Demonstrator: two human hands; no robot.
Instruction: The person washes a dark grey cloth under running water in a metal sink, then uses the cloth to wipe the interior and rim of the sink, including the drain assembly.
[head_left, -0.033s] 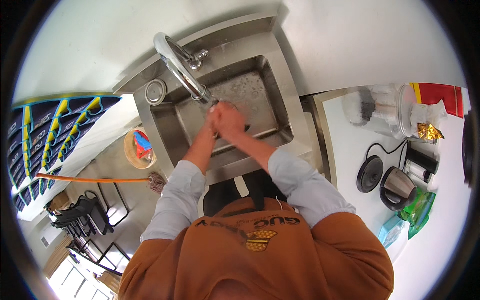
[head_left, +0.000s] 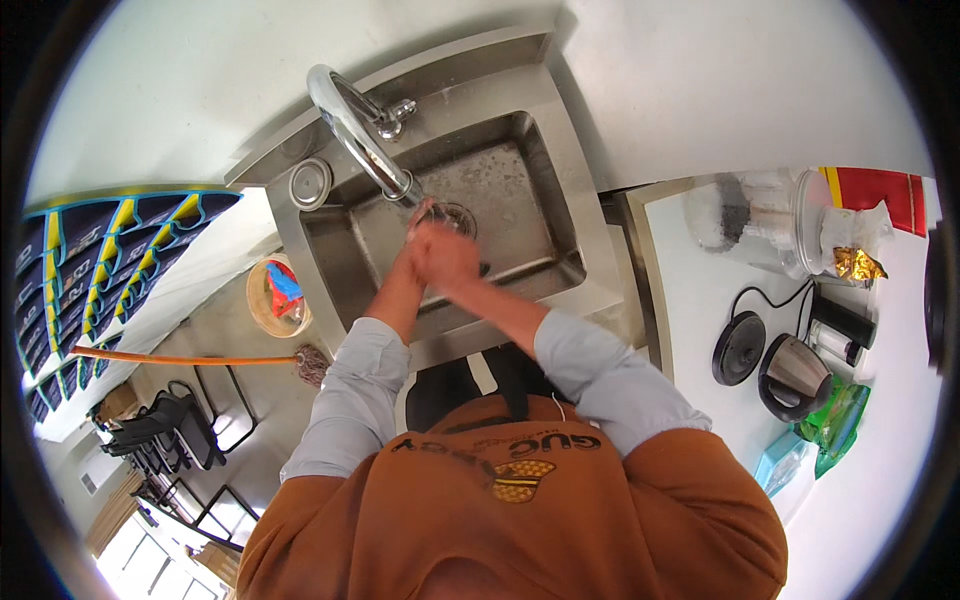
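Note:
Both my hands are together over the stainless steel sink [head_left: 345, 270], under the spout of the chrome faucet [head_left: 348, 125]. My right hand [head_left: 448, 258] is closed over the back and wrist of my left hand [head_left: 416, 232], slightly blurred by motion. Part of the left hand reaches past it, close to the faucet's outlet; how its fingers are bent is mostly hidden. Beyond the hands a round drain [head_left: 458, 218] shows in the wet basin floor. A small dark piece [head_left: 484, 269] peeks out beside the right hand; its kind is unclear.
A round metal lid [head_left: 311, 184] lies on the sink's left ledge. On the right-hand counter are a kettle [head_left: 796, 377], its black base [head_left: 741, 348], a clear jar [head_left: 755, 222] and a green bag [head_left: 840, 425]. At left are a mop [head_left: 200, 358] and a bin [head_left: 268, 300].
My right hand has slid toward me along my left hand, nearer its wrist. More of the left hand and the drain behind now show.

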